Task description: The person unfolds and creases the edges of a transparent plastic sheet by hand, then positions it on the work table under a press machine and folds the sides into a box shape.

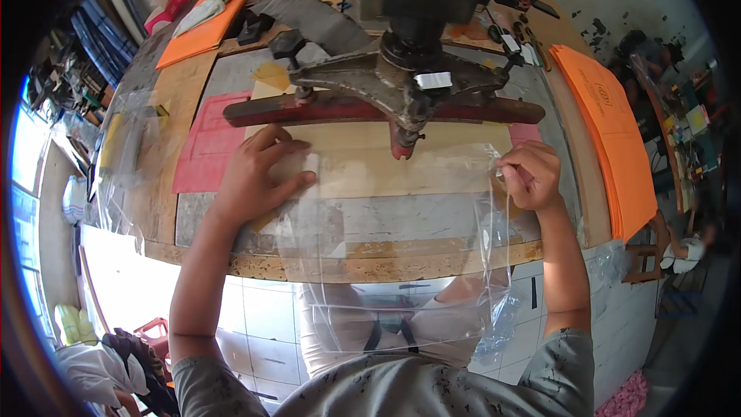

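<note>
A clear plastic sheet or bag (401, 255) spreads over the front of the work table and hangs past its edge above the lap. My left hand (262, 174) lies at its left side, thumb and fingers apart. At the upper right corner of the plastic, my right hand (531, 170) pinches its edge between thumb and curled fingers. Under the plastic is a pale yellow strip (363, 174) on the grey metal plate (386, 220). A red sealing bar (324, 110) of a press crosses just beyond both hands, with a metal bracket (355, 73) above it.
Orange envelopes (610, 139) are stacked at the right, and another orange pile (201, 31) lies at the back left with a cloth on top. More clear plastic (127, 162) drapes over the left table edge. People sit at the far right and lower left.
</note>
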`<state>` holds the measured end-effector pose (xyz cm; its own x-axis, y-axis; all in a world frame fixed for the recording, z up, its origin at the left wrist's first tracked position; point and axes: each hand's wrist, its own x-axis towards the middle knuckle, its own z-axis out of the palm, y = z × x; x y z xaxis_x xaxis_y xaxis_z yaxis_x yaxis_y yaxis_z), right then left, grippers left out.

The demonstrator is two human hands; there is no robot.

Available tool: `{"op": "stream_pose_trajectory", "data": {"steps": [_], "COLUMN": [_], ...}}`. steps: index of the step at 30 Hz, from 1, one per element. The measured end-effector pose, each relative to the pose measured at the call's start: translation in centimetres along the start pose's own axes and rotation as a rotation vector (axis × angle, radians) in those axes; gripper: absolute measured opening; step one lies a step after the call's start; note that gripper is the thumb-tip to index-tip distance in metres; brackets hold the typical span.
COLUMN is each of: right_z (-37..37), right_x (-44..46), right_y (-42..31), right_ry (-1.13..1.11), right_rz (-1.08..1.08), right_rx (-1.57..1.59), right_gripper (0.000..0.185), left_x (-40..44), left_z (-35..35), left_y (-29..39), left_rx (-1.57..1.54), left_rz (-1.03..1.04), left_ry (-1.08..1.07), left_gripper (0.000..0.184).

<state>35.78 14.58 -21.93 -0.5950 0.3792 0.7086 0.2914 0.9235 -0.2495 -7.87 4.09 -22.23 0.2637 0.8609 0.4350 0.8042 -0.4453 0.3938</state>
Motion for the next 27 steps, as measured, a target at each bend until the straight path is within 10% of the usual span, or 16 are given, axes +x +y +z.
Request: {"op": "stream_pose_trajectory", "data": {"steps": [15,27], "right_z": [1.3,1.1], "right_x": [-0.5,-3.6], "right_y": [0.1,-9.0], "right_ry": [0.006,0.139], "right_rz": [0.181,0.527], "right_rx": [0.0,0.117], "right_gripper": [0.012,0.014], "left_x": [-0.8,-5.7], "left_z": [0.3,-0.9], "left_y": [-1.0,5.8], "left_rx": [-0.166,-0.927], "left_rz": [0.06,-0.472], "left_ry": [-0.042,0.303], "left_gripper": [0.044,0.026]}}
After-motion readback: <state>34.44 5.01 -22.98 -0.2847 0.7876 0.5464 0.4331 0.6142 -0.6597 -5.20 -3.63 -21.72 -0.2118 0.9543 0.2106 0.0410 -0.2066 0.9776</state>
